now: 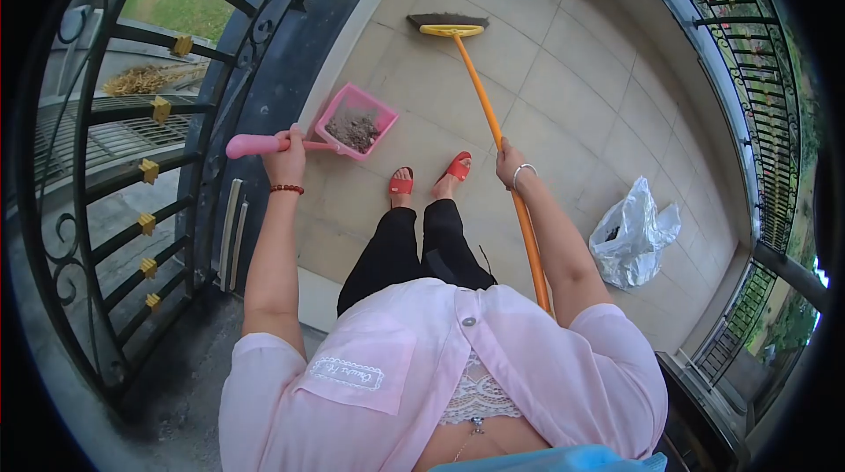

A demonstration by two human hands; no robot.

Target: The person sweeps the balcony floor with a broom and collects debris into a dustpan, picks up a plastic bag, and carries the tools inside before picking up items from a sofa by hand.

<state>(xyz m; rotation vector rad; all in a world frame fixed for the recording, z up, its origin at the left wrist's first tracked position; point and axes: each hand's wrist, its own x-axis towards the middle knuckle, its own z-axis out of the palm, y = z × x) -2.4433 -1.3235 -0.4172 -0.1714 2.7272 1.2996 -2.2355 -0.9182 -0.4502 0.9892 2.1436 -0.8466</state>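
My left hand [286, 159] is closed around the handle of a pink dustpan [386, 122], whose pan holds a heap of grey-brown dirt [354, 129]. My right hand [510, 162] grips the orange pole of a broom [480, 84]. The broom's yellow head with dark bristles [447, 23] is farther ahead, over the tiled floor. Whether the dustpan touches the floor I cannot tell. The pole's lower end in view runs back past my right forearm and is hidden by my shirt.
A silver plastic bag [635, 234] sits on the tiles [572, 111] to my right. Black metal railing with gold ornaments [145, 173] stands at left; another railing [748, 49] lines the right. Dry straw [145, 78] lies beyond the left one. My feet wear red sandals [401, 183].
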